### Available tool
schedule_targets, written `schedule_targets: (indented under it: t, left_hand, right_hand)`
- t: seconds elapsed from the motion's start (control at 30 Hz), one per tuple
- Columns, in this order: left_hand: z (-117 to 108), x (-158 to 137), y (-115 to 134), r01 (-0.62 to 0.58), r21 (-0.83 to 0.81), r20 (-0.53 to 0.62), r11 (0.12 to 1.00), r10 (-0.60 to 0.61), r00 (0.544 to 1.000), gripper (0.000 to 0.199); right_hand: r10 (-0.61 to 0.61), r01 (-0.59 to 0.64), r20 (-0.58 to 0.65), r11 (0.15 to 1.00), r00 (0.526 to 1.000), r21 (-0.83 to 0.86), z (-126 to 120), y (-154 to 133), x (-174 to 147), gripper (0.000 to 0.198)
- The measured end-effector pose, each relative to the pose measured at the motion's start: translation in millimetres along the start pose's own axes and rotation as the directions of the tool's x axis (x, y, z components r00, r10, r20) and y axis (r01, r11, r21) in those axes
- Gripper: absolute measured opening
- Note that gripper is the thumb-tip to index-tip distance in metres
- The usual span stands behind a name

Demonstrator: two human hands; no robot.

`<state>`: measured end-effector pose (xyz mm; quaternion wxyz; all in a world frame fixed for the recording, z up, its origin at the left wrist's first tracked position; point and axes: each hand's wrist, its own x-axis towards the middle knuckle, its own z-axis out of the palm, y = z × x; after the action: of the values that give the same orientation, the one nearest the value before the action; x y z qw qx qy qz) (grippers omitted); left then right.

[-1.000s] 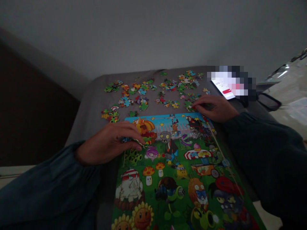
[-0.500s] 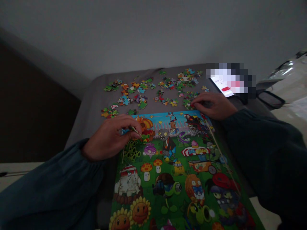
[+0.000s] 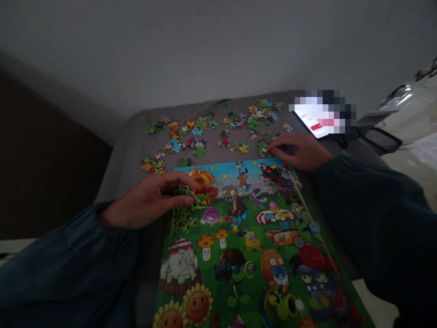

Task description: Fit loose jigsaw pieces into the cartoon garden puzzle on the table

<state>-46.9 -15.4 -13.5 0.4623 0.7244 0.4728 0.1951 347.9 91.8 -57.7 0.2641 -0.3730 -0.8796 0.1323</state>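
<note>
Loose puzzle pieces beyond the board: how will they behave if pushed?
The loose pieces look thin and flat, so probably light and unlikely to roll. The grey cover looks like cloth, so they may drag. Where crowded, neighbours might shift.

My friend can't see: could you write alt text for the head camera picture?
A person's left hand holds a green puzzle chunk at the left edge of a cartoon puzzle; the right hand is at loose pieces beyond it. A lit phone, partly pixelated, is farther right.

A lit phone (image 3: 313, 123) lies on the grey cloth (image 3: 126, 141) near dark-framed glasses (image 3: 380, 139), a plain wall (image 3: 205, 50) behind.
</note>
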Motion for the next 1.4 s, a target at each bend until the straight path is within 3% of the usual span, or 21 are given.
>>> schedule_targets:
  t: [0.13, 0.5, 0.8, 1.13, 1.4]
  left_hand:
    - [-2.1, -2.7, -0.5, -0.027, -0.022, 0.081, 0.999, 0.029, 0.996, 0.029]
    - [-5.2, -3.9, -5.0, -0.004, -0.047, 0.069, 0.999, 0.007, 0.998, 0.030]
    - [-6.7, -4.7, -8.6, -0.012, 0.058, 0.125, 0.998, 0.005, 0.992, 0.025]
    - [-5.8, -7.1, -10.8, -0.014, 0.065, 0.254, 0.998, -0.003, 0.967, 0.017]
    - [-5.6, -6.2, -6.7, 0.015, 0.100, 0.238, 0.995, -0.039, 0.971, 0.016]
  right_hand:
    - [0.004, -0.004, 0.017, 1.000, 1.000, 0.002, -0.6, -0.9, 0.0, 0.021]
    - [0.004, -0.004, 0.011, 1.000, 1.000, 0.017, 0.4, 1.8, -0.6, 0.020]
    - [-0.006, 0.006, -0.006, 1.000, 1.000, -0.003, 3.4, 6.2, -2.8, 0.020]
    - [0.023, -0.023, 0.005, 1.000, 1.000, 0.002, 0.3, 2.7, -1.7, 0.020]
    - [0.007, -0.007, 0.001, 1.000, 1.000, -0.008, 0.5, 1.9, -1.5, 0.021]
